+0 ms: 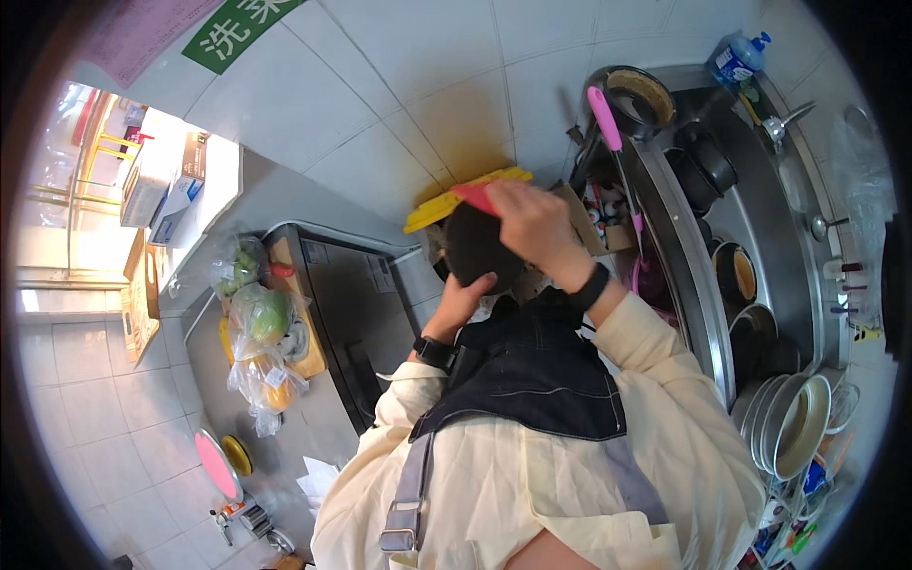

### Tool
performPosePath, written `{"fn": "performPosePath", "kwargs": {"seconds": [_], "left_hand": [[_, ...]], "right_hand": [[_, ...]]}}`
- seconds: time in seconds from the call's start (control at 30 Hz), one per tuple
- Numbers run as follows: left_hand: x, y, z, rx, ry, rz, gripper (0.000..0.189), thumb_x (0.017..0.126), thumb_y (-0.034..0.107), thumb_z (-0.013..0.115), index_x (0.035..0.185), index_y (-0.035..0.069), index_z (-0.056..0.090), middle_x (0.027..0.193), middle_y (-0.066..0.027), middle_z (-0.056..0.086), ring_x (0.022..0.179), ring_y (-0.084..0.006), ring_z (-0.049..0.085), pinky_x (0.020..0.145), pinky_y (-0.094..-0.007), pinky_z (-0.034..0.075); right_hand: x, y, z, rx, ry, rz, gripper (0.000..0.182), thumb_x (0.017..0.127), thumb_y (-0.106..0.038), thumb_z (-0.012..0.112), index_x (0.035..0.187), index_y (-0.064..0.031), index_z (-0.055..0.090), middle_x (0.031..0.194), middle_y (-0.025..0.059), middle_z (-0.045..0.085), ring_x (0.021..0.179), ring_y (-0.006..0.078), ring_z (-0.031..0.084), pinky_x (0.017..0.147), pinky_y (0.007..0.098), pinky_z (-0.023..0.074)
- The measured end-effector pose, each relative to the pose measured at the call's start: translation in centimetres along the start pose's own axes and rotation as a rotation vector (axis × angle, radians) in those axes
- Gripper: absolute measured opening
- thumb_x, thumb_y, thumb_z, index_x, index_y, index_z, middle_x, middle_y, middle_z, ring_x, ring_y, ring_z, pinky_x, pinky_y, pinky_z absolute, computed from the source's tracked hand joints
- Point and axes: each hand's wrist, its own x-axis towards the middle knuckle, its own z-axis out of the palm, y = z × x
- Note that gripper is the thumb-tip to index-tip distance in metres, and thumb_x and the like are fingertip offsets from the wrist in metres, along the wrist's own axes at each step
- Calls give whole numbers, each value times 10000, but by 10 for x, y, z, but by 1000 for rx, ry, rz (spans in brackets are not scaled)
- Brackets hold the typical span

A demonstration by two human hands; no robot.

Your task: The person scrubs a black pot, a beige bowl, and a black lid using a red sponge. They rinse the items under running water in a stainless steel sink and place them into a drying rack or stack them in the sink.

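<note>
My left hand grips the near edge of a dark round pan, its thumb resting on the surface. The pan is tilted over what looks like a waste bin, only partly visible beneath it. In my right hand is a flat pinkish-red scraper-like piece, held at the pan's far edge. Its exact kind is not clear, as my fingers cover part of it. Just behind the pan, a yellow rim or lid leans near the stained tile wall.
A steel sink with dark round pans lies right. A pink-handled tool leans against its edge. Stacked round tins stand at lower right. Bagged produce sits on the left counter. A cardboard box is beside the sink.
</note>
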Motion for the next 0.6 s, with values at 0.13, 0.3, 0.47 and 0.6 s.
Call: {"fn": "performPosePath", "kwargs": {"seconds": [0.13, 0.3, 0.47, 0.6], "left_hand": [[-4, 28, -10, -487, 61, -4, 534, 745, -22, 584, 1255, -2, 428, 1228, -135, 506, 1127, -301, 506, 957, -412, 418], [-9, 41, -24, -441, -6, -18, 577, 703, -48, 585, 1256, -12, 424, 1227, -147, 508, 1120, -305, 512, 959, -423, 418], [4, 48, -32, -312, -38, -105, 496, 736, -40, 600, 1217, -8, 485, 1149, -77, 558, 1062, -217, 530, 929, -323, 412], [21, 46, -47, -91, -42, -100, 500, 747, 0, 617, 1226, -16, 475, 1152, -68, 555, 1043, -196, 524, 910, -305, 414]], "right_hand": [[-6, 21, -32, 125, -62, -61, 218, 691, -66, 563, 905, -57, 601, 940, 96, 642, 843, 257, 637, 719, 352, 521], [-20, 28, -28, 185, -207, -197, 312, 639, -44, 576, 946, -49, 633, 960, 110, 646, 843, 250, 646, 726, 355, 528], [-4, 44, -16, 223, -439, -255, 205, 666, -91, 585, 870, -63, 594, 850, 96, 624, 784, 253, 632, 676, 349, 513], [-4, 44, 6, 201, -367, -252, 162, 670, -94, 587, 829, -77, 564, 734, 78, 596, 700, 247, 622, 615, 355, 494]]}}
